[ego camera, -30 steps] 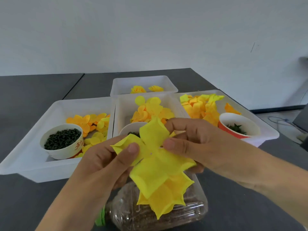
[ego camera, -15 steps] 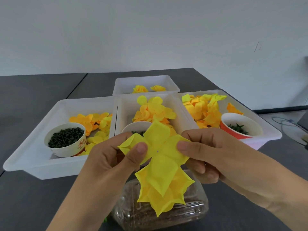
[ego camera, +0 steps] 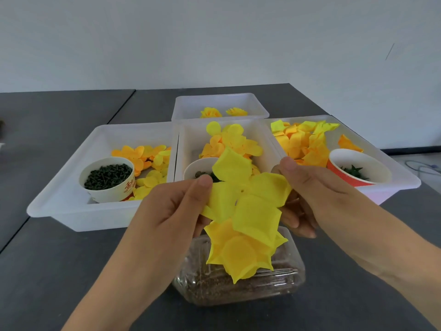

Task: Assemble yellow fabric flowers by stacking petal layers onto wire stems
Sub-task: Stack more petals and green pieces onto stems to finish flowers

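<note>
Dark grey matte tabletop (ego camera: 59, 271) against a plain white wall (ego camera: 214, 39), with white plastic trays (ego camera: 71, 211) of yellow and orange petals sitting at 12 o'clock. Dead centre, both hands hold up the bright yellow layered fabric flower (ego camera: 245, 216): left hand (ego camera: 171, 211) pinches its 9 o'clock petal, right hand (ego camera: 317, 194) pinches the 3 o'clock one. It hangs over a clear plastic tub (ego camera: 238, 287).

Left hand (ego camera: 171, 211) and right hand (ego camera: 317, 194) raised side by side above the tabletop's near edge, forearms angling inward, thumbs on top, fingers curled beneath, each pinching a yellow petal layer (ego camera: 248, 201).
</note>
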Demonstrator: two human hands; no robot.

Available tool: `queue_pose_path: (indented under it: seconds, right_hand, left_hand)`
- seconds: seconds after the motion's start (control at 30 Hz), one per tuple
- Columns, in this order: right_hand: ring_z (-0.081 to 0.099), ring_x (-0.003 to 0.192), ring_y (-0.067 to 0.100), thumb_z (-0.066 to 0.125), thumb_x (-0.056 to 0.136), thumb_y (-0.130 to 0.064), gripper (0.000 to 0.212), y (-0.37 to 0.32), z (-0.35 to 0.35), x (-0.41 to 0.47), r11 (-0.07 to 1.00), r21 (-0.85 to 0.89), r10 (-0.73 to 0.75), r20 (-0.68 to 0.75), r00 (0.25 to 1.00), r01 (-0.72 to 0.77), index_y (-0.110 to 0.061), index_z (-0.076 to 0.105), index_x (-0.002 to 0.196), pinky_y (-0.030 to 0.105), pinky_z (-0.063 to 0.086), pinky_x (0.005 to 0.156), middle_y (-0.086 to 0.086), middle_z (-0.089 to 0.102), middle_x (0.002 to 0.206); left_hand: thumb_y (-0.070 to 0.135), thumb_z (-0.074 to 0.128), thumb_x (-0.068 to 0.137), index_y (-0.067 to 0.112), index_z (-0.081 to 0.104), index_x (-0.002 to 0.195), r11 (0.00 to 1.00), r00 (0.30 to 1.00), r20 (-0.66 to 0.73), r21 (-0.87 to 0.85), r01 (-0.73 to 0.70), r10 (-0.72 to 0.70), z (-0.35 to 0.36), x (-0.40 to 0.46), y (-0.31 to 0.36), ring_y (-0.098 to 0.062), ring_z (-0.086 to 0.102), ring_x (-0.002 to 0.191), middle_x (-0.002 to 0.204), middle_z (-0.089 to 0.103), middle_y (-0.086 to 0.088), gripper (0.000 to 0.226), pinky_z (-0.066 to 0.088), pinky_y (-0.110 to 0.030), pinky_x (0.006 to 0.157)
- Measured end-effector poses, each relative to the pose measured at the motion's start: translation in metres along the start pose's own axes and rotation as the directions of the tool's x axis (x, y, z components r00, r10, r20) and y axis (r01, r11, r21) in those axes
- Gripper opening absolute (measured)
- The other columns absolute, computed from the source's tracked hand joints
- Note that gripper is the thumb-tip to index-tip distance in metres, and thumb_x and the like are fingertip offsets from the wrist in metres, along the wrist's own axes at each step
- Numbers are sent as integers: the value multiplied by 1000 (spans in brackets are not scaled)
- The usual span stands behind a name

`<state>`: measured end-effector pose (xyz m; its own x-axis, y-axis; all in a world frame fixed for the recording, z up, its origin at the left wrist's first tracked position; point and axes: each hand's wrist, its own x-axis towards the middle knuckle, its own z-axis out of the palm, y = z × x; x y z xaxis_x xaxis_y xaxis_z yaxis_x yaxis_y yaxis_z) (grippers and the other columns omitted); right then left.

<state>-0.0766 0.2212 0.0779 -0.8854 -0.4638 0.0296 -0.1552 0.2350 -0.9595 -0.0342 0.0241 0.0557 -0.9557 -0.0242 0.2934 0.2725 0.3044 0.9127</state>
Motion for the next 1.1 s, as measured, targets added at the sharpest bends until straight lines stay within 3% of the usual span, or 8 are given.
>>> queue_pose_path:
  seconds: [0.1,0.23,0.37,0.53,0.73,0.9,1.1]
  right_hand:
    - [33,42,16,35,86,-54,50,-1,1,-1,999,19,51,4,999,-51,-14,44,57,15,31,43,4,46,49]
    - [32,42,15,41,97,-31,43,0,1,0,999,23,44,-21,999,-43,-10,44,60,16,29,41,4,43,49]
    - [29,44,15,46,96,-22,41,5,0,3,997,43,65,-41,997,-63,-10,47,57,20,25,41,4,38,49]
    - [26,44,14,49,95,-17,51,11,1,6,995,27,93,-71,993,-92,-21,47,45,22,21,42,1,36,46]
    - [31,43,11,50,94,-19,45,13,-2,4,999,17,35,-91,995,-33,-18,46,49,17,26,41,0,38,47]
    - [31,44,11,50,92,-18,40,12,0,2,997,17,-78,-80,994,80,-11,45,54,16,27,41,0,38,48]
    - [32,45,6,49,94,-16,41,12,-1,8,987,-30,-159,-65,985,157,10,38,64,10,31,44,4,35,50]
  left_hand:
    - [43,39,91,0,39,58,997,999,-41,75,-29,32,2,-1,0,-5,30,42,48,33,7,54,27,-9,44]
    - [41,40,90,2,39,56,998,996,-88,67,-14,20,6,-2,-2,-3,36,40,47,35,7,51,29,-7,43]
    - [43,41,90,-2,47,60,995,997,-70,95,-6,12,6,-4,-8,-3,38,41,47,38,5,54,29,-8,43]
    - [40,44,92,23,56,54,989,997,-79,150,-6,18,9,-6,-12,1,53,49,46,51,11,43,38,-8,49]
    - [44,43,91,8,52,58,980,994,-91,193,-45,64,9,-7,-15,3,55,50,49,47,4,50,36,-9,49]
    - [41,43,92,40,59,55,983,994,-90,181,-37,54,10,-9,-20,0,49,49,47,48,15,41,34,-7,48]
    - [43,41,92,38,52,52,986,992,-113,161,-31,50,15,-11,-24,-2,43,45,45,46,14,42,30,-8,45]
